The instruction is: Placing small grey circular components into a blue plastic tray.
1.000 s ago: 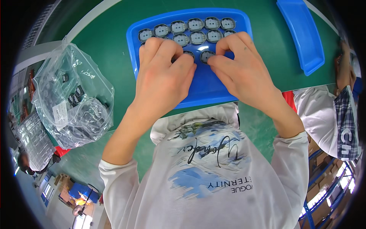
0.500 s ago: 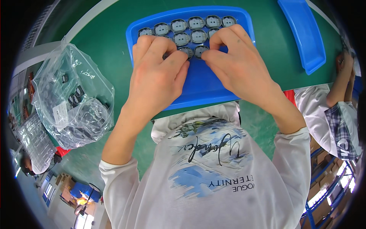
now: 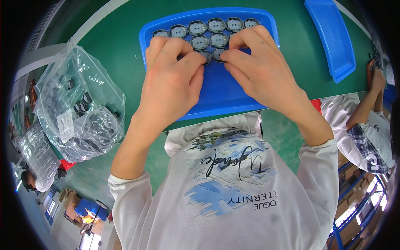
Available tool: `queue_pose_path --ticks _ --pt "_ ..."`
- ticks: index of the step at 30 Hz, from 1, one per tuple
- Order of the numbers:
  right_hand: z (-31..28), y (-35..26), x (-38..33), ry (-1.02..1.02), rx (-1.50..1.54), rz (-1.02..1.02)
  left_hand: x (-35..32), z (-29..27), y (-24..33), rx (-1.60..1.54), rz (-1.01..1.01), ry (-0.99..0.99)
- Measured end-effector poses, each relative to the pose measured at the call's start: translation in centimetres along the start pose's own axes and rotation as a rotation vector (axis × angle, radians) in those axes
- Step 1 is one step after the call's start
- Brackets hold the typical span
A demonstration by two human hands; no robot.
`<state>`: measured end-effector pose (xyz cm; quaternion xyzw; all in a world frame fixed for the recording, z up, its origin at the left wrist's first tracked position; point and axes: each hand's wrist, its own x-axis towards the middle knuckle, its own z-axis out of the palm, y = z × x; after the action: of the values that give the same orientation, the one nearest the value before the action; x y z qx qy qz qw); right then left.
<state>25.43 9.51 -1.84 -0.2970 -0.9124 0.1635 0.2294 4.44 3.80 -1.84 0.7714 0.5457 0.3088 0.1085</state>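
shifted left since 1 second ago, a gray oval housing (image 3: 218, 55) touches the right hand (image 3: 264, 71) inside a blue tray (image 3: 227, 89); left hand (image 3: 170, 79) touches another housing (image 3: 207, 56); neither grip's closure can be told.

Table (image 3: 121, 54): we record a green top, pale strip (image 3: 99, 21) along its far side.
Floor (image 3: 92, 179): we find it green, mottled.
Racking (image 3: 338, 238): blue frame, lower right, loaded with brown cartons (image 3: 349, 207); we note bright light between them.
Window (image 3: 93, 241): bright, lower left.
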Motion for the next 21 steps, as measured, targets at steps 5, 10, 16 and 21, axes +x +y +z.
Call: queue_pose_path --ticks 5,10,16,21 --pt "0.0 0.1 -0.1 -0.005 0.003 -0.007 0.0 -0.2 0.1 -0.016 -0.040 -0.014" --pt "0.0 0.2 0.0 -0.007 0.003 -0.016 0.2 -0.9 0.0 -0.053 -0.077 0.001" --pt "-0.4 -0.2 0.1 0.047 0.066 -0.001 -1.2 -3.8 -0.3 0.000 -0.146 0.082" --pt "-0.6 -2.0 0.0 -0.002 0.137 -0.074 -3.9 -5.4 -0.2 0.049 -0.158 -0.022"
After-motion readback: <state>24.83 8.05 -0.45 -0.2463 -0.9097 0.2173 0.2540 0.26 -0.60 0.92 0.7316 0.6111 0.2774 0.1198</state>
